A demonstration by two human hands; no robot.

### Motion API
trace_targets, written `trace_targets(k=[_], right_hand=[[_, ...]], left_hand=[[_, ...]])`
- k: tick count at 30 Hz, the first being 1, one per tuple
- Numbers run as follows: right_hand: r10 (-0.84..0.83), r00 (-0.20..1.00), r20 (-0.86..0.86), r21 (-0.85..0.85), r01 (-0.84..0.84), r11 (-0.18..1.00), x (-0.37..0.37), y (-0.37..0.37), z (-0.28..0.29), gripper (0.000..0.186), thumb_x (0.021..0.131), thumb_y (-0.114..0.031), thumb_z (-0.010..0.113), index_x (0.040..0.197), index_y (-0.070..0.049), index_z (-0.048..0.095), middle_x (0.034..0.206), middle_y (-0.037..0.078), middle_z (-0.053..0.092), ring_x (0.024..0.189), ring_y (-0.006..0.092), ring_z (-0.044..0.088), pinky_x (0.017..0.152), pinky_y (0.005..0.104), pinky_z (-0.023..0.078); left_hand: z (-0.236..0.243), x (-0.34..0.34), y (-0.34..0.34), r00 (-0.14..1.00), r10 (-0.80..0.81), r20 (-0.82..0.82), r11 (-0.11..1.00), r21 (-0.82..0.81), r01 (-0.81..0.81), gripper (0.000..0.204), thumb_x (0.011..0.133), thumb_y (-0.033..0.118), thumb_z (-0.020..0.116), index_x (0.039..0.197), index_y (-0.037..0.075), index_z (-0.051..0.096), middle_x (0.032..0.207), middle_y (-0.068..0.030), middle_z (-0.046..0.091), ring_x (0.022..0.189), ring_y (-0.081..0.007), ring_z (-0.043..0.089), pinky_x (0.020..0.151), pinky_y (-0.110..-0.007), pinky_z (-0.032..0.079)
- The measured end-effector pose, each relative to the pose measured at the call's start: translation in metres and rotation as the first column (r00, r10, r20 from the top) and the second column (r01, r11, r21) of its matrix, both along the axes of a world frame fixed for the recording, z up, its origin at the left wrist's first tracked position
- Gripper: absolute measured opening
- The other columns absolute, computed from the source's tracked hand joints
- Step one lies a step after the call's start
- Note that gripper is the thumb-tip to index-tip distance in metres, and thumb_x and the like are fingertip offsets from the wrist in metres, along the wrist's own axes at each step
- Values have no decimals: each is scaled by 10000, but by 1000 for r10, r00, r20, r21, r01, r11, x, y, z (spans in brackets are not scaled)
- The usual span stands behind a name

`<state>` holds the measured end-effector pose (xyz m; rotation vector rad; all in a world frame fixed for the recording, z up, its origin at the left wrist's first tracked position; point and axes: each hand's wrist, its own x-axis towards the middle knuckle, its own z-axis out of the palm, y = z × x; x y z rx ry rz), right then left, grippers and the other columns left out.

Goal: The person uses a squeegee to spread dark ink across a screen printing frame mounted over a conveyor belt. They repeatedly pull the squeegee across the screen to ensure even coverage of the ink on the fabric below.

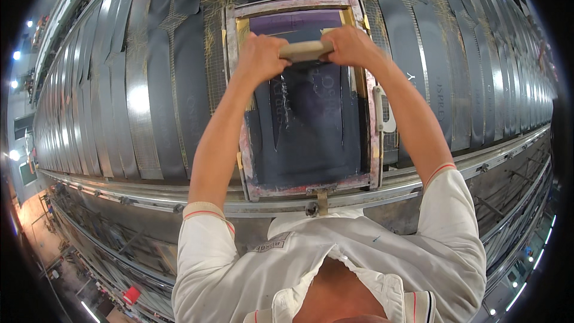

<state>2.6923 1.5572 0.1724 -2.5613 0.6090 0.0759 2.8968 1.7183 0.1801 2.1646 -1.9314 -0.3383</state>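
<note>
Squeegee (304, 51) is across the far half of the frame (281, 191), inside its rim and above the dark mesh (308, 158), with both hands on it. From my distant seat I see the left hand (260, 57) curled around its left end and the right hand (351, 45) curled around its right end; a pale piece shows bare between them. How hard they press, I cannot tell. I judge this squeegee to be rather light and stiff, probably of wood, and best taken as now, at both ends, so that it does not twist. Its working edge is mostly hidden from me. The mesh I would treat as the delicate part, thin and perhaps easy to tear. Wet-looking streaks (284, 104) on it, left of the frame's middle, suggest to me a slippery surface. A purple band (287, 22) goes along the frame's far end. What limits the squeegee is the frame itself: its sides, with yellowish tape (243, 29) at the far left corner, leave only small room beside the hands. Outside the frame's right side sits a white fitting (379, 109), and at its near end a bracket (323, 204), just by a metal rail (394, 196). Left and right of the frame lie many dark strips (412, 60). The shirt (347, 251) comes close to the frame's near end, so room seems narrow there.
</note>
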Motion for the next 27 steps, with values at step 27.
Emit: trace_targets(k=[27], right_hand=[[-363,883,299,202,313,928,-154,171,0,468,844,-404,821,1158,-67,737,1068,207,745,1091,379,689,967,473,515]], left_hand=[[-5,-153,218,1000,12,-5,981,-191,-13,313,694,235,883,966,138,764,1007,14,719,909,-209,635,866,-392,416]])
